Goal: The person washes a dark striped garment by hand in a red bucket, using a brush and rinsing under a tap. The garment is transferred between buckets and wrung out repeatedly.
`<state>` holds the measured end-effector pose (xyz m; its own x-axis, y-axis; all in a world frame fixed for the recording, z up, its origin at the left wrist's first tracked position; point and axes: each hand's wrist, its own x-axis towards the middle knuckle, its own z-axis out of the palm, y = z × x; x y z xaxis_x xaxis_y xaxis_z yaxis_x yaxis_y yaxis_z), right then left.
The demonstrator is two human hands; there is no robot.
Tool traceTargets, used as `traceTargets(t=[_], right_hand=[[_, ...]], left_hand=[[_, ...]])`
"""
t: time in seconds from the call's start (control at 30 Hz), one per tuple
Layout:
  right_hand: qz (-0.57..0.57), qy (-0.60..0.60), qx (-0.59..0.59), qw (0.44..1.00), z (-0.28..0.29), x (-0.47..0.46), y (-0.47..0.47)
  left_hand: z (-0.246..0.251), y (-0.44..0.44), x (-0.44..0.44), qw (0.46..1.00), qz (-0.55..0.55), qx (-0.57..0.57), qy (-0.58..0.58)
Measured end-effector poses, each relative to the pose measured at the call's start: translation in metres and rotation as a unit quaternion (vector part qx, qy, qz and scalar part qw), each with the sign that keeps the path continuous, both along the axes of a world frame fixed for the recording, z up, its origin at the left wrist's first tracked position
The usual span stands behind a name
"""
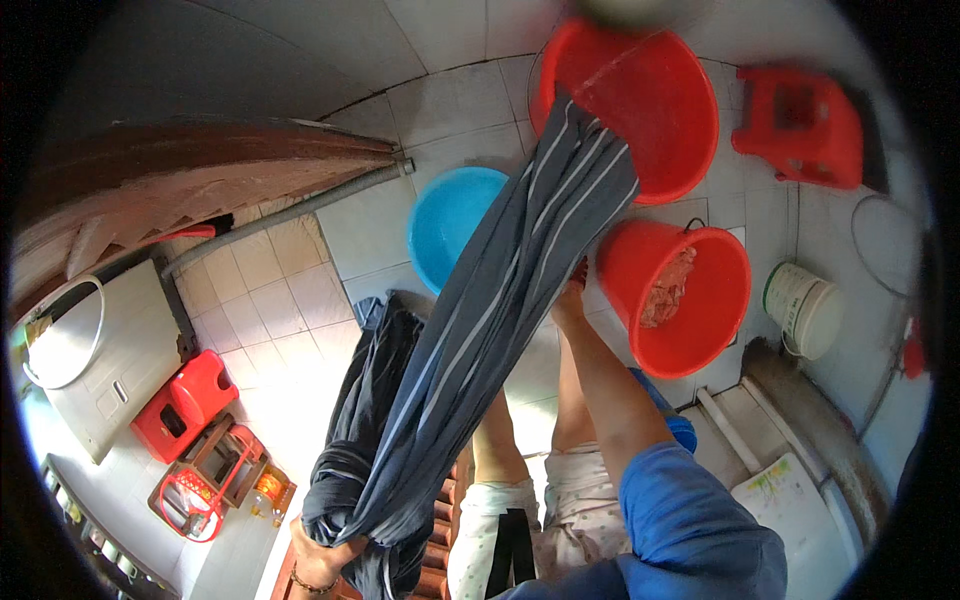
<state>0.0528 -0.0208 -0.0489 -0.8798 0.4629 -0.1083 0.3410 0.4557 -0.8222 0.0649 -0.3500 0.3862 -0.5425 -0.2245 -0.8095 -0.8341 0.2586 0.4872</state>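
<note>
A long dark grey cloth with pale stripes [510, 277] stretches diagonally from the lower left to the upper right. My left hand [330, 555] grips its bunched, knotted-looking end and wears a bracelet. Beside that end hangs another gathered dark fold [364, 382]. My right hand [579, 274] reaches forward under the cloth's edge, mostly hidden by it, so its grip cannot be made out. The far end of the cloth overlaps the rim of a large red basin [667, 112]. Partly covered by the cloth is a blue basin [450, 217].
A tilted red bucket [622, 277] holds a pinkish cloth [670, 289]. Right of it are a white bucket [802, 307] and a red plastic stool [802, 124]. At left are another red stool [187, 405], a red basket [195, 499] and a grey pipe [292, 214].
</note>
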Motion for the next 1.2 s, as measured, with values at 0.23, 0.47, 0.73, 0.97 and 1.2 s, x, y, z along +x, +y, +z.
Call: traceTargets(t=[0.23,0.47,0.73,0.97,1.2], right_hand=[[-0.200,-0.141,-0.718,0.652,0.166,-0.114,-0.025],[-0.089,-0.018,-0.816,0.570,0.279,-0.163,0.043],[0.122,0.010,-0.812,0.570,0.408,-0.169,0.153],[0.029,-0.047,-0.754,0.654,0.407,-0.182,0.179],[0.019,-0.076,-0.715,0.695,0.394,-0.178,0.208]], left_hand=[[0.007,0.007,-0.009,0.993,-0.113,0.026,-0.039],[0.043,0.019,-0.030,0.964,-0.257,0.031,0.064],[0.122,0.063,-0.080,0.979,-0.176,0.075,0.066],[0.163,0.107,-0.136,0.896,-0.351,0.104,0.251],[0.098,0.160,-0.169,0.923,-0.265,0.125,0.248]])
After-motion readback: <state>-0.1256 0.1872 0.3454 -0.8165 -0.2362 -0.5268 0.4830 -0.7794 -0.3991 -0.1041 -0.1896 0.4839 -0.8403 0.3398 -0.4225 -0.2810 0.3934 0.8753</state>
